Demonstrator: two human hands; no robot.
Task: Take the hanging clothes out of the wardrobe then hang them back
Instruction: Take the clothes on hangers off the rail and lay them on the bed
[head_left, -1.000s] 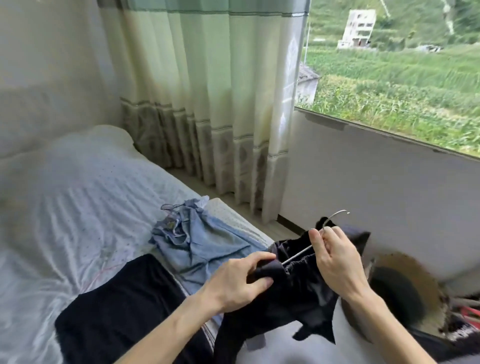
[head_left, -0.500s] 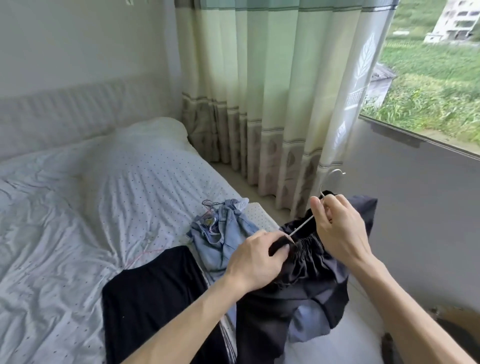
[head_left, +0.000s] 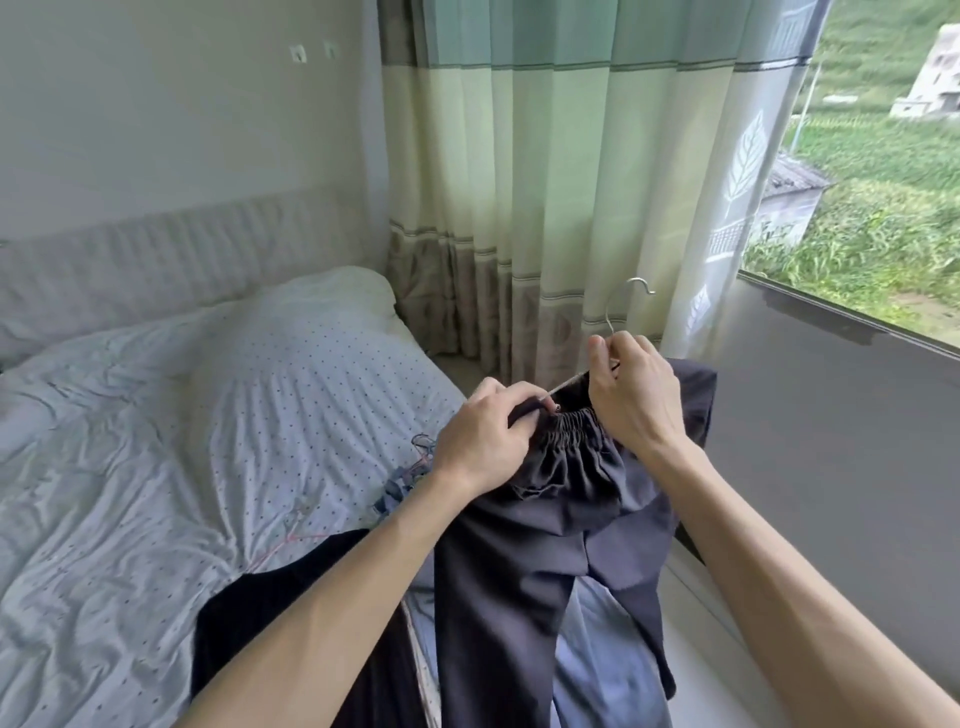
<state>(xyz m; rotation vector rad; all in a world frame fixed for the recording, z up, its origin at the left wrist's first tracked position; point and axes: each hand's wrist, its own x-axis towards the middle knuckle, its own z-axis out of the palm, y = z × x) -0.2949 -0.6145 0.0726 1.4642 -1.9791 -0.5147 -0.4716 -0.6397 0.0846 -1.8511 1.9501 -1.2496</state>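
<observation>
Dark grey trousers (head_left: 524, 571) with an elastic waistband hang from a thin metal hanger (head_left: 631, 296) held up over the bed's right edge. My left hand (head_left: 488, 436) pinches the waistband at the hanger's left clip. My right hand (head_left: 631, 395) grips the hanger below its hook, fingers curled round the wire. The legs drop straight down in front of me. A light blue garment (head_left: 602, 670) lies on the bed, mostly hidden behind the trousers, and a black garment (head_left: 270, 613) lies flat beside it.
The bed (head_left: 156, 441) with dotted white bedding fills the left, a pillow (head_left: 332, 291) at its head. A green and beige curtain (head_left: 545, 182) hangs behind my hands. A grey wall under the window (head_left: 831, 415) runs along the right, close to the bed.
Both hands lifted the trousers and hanger higher, so the legs now hang down. My view turned left and up; the hat-like thing at lower right has dropped out of sight.
</observation>
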